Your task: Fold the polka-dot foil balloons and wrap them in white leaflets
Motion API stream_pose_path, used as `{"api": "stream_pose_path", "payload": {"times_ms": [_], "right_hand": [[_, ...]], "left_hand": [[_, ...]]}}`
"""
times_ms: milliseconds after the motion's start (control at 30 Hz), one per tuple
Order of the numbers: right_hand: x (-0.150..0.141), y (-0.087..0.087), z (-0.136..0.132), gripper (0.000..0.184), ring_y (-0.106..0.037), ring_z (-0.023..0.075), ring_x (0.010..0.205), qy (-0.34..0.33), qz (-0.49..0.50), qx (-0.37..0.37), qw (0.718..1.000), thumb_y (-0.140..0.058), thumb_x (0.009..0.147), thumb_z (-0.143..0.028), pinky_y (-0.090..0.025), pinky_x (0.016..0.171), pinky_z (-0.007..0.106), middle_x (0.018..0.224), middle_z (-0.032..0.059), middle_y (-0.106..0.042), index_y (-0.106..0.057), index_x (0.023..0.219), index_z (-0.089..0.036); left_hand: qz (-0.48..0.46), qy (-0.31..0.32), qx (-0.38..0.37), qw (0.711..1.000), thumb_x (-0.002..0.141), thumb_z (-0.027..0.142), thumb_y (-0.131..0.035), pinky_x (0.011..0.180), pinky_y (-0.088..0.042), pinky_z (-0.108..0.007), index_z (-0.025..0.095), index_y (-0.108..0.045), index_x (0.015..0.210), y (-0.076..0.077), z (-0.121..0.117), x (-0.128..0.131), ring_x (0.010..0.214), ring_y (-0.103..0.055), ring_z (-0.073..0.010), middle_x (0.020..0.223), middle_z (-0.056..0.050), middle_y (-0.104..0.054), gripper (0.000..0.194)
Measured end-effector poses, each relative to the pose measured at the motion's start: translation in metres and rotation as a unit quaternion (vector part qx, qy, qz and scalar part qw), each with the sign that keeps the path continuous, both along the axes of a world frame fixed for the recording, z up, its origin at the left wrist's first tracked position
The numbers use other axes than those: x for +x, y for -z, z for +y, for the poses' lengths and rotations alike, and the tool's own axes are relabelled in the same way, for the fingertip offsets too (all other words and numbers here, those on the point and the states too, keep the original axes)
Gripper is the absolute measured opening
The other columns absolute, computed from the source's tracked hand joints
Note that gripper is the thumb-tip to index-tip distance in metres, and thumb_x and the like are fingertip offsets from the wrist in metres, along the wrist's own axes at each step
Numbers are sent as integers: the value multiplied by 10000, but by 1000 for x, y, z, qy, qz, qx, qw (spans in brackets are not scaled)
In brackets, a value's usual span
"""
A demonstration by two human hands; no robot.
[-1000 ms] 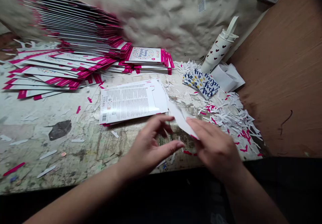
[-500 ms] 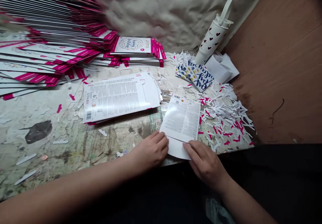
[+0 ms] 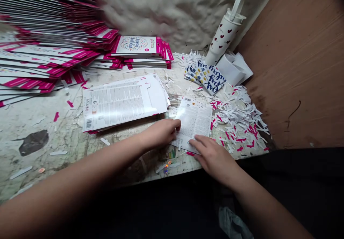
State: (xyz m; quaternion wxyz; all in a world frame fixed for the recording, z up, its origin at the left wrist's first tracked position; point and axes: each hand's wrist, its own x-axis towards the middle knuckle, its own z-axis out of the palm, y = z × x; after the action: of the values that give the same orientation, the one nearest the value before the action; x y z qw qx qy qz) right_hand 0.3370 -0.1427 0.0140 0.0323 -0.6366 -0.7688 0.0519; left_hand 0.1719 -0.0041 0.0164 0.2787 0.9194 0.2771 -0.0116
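Observation:
A small white printed card envelope (image 3: 195, 119) lies flat near the table's front edge, dense text and a barcode facing up. My left hand (image 3: 165, 131) is at its lower left edge, fingers curled in; what they hold, if anything, is hidden. Over its lower right corner rests my right hand (image 3: 213, 156), fingers stretched out and fingertips touching the lower edge. A small pale strip (image 3: 180, 144) shows between the hands. To the left lies a stack of larger printed envelopes (image 3: 118, 103), the top one with a flap outlined at its right end.
Pink-and-white birthday packs (image 3: 139, 45) stand piled at the back left. A white tumbler with hearts (image 3: 225, 36) leans behind patterned folded pieces (image 3: 205, 76) and blank white paper (image 3: 233, 68). Paper scraps (image 3: 239, 115) cover the right side, beside a brown board (image 3: 301, 70).
The small envelope's white flap stuck out toward me before and no longer does. Both hands have moved away from me, up along the envelope; the right fingers have straightened. The view has shifted slightly.

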Motion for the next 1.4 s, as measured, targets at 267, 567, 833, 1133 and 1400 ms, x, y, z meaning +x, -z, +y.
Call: {"api": "stream_pose_path", "payload": {"times_ms": [267, 567, 833, 1133, 1400], "right_hand": [[-19, -30, 8, 340, -591, 246, 775, -58, -94, 158, 981, -463, 798, -63, -514, 645, 383, 1054, 188, -635, -579, 1116, -35], [-60, -26, 15, 258, -598, 214, 823, -88, 45, 287, 953, -438, 840, -47, -517, 695, 334, 785, 130, -658, -612, 1028, -65], [-42, -30, 40, 401, -579, 181, 969, -107, 255, 156, 948, -519, 840, -187, -498, 838, 319, 1070, 96, -621, -465, 1236, -171], [-32, -49, 56, 208, -587, 140, 680, -88, 321, 36, 942, -446, 883, -248, -489, 643, 258, 711, 26, -626, -614, 776, -188], [10, -84, 84, 410, -601, 247, 964, 8, 429, 149, 891, -626, 757, -403, -502, 793, 396, 1107, 64, -623, -563, 1137, -265]], "left_hand": [[-133, -161, -496, 843, 807, 486, -491, 522, -408, -223, 146, -583, 814, -26, -43, -31, 579, -529, -117, 711, -31, -595, 353], [-341, -405, -630, 567, 693, 224, -688, 557, -476, -173, 142, -585, 791, -15, -44, -30, 577, -560, -70, 700, -8, -616, 165], [-328, -316, -497, 739, 736, 421, -598, 570, -456, -226, 115, -605, 714, -20, -36, -50, 591, -563, -122, 646, -27, -619, 307], [-335, -310, -361, 814, 813, 424, -458, 561, -428, -245, 145, -500, 720, -28, -30, -57, 595, -521, -127, 643, 0, -538, 297], [-311, -121, -111, 936, 787, 204, -517, 588, -444, -221, 236, -386, 1190, -98, -8, -64, 645, -575, -125, 770, 4, -617, 425]]}}
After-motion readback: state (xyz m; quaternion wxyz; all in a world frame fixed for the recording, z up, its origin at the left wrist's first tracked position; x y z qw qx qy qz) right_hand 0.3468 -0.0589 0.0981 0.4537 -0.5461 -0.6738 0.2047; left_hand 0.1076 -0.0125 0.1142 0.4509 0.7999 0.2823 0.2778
